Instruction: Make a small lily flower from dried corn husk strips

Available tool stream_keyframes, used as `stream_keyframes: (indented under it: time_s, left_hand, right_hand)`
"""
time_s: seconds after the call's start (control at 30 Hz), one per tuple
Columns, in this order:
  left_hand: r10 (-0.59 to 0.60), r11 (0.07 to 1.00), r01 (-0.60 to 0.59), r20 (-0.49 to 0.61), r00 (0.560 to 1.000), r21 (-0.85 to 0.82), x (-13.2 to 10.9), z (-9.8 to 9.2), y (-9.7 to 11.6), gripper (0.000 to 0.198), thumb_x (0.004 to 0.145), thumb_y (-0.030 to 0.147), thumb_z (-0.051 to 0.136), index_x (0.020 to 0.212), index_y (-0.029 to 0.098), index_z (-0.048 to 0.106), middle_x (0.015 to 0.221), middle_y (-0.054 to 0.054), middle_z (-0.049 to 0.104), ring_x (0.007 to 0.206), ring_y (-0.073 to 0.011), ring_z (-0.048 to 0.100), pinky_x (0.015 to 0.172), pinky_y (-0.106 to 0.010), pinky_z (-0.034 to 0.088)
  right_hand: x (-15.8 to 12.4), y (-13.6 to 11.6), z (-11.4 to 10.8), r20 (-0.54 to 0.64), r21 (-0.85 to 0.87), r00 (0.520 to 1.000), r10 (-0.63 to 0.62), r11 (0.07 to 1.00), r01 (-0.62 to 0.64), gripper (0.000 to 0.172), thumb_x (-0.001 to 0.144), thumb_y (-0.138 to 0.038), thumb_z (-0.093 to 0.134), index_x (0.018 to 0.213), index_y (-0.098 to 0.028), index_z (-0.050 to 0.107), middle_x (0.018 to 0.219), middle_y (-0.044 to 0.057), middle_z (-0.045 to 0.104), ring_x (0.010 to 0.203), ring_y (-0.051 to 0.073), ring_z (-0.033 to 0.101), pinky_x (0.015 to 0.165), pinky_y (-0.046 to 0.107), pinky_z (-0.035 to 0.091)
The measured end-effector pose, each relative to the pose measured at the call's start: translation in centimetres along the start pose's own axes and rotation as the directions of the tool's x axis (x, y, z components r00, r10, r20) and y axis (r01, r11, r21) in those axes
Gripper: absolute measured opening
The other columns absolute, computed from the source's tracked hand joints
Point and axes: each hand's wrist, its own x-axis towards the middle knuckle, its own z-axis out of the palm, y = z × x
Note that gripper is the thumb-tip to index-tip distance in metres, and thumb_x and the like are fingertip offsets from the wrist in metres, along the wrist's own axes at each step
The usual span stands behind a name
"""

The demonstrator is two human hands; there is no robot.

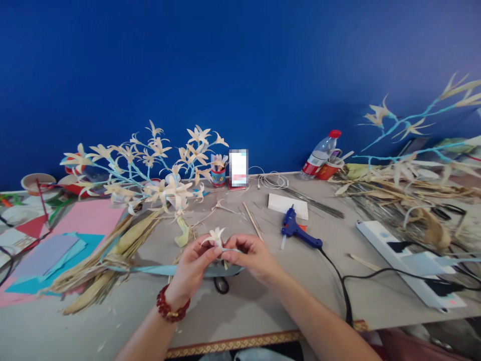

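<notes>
Near the front middle of the table, my left hand point(198, 260) pinches a small cream flower point(217, 237) just below its petals. A red bead bracelet point(172, 307) circles that wrist. Close beside it, my right hand point(252, 255) has its fingers pressed together on the pale blue stem point(230, 250) running from the flower. Beneath both hands a light blue strip point(161, 271) stretches left to a bundle of dried husks point(124, 245). The dark loop of a scissor handle point(221, 285) shows below the hands.
Many-flowered branches point(161, 150) stand at the back left. A blue glue gun point(298, 228) lies to the right, its cord leading towards a white power strip point(406, 265). A bottle point(319, 154) leans behind. Coloured paper point(88, 218) lies left; more branches point(413, 115) reach in from the right.
</notes>
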Motion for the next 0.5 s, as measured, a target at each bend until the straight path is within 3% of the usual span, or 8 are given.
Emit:
stream_keyframes:
  time_s: [0.3, 0.5]
  left_hand:
    - [-0.005, 1.000, 0.006, 0.059, 0.998, -0.012, -0.07, 0.14, 0.43, 0.011, 0.077, 0.026, 0.074, 0.081, 0.017, 0.070, 0.079, -0.002, 0.062, 0.076, -0.0121, 0.053, 0.073, -0.023, 0.044]
    - [-0.007, 1.000, 0.007, -0.001, 1.000, -0.015, -0.02, -0.05, -0.08, 0.016, 0.073, 0.025, 0.078, 0.085, 0.018, 0.070, 0.079, -0.001, 0.063, 0.075, -0.0119, 0.055, 0.071, -0.022, 0.043]
  right_hand:
    - [-0.05, 0.20, -0.27, 0.060, 0.053, 0.998, 0.025, 0.998, -0.028, 0.033, 0.064, -0.042, 0.084, 0.066, -0.016, 0.064, 0.060, -0.003, 0.059, 0.055, 0.008, 0.046, 0.052, 0.021, 0.034]
    - [-0.14, 0.01, -0.05, -0.018, 0.022, 0.999, -0.033, 0.999, 0.034, 0.036, 0.063, -0.043, 0.084, 0.063, -0.016, 0.059, 0.060, -0.003, 0.057, 0.053, 0.009, 0.044, 0.051, 0.021, 0.034]
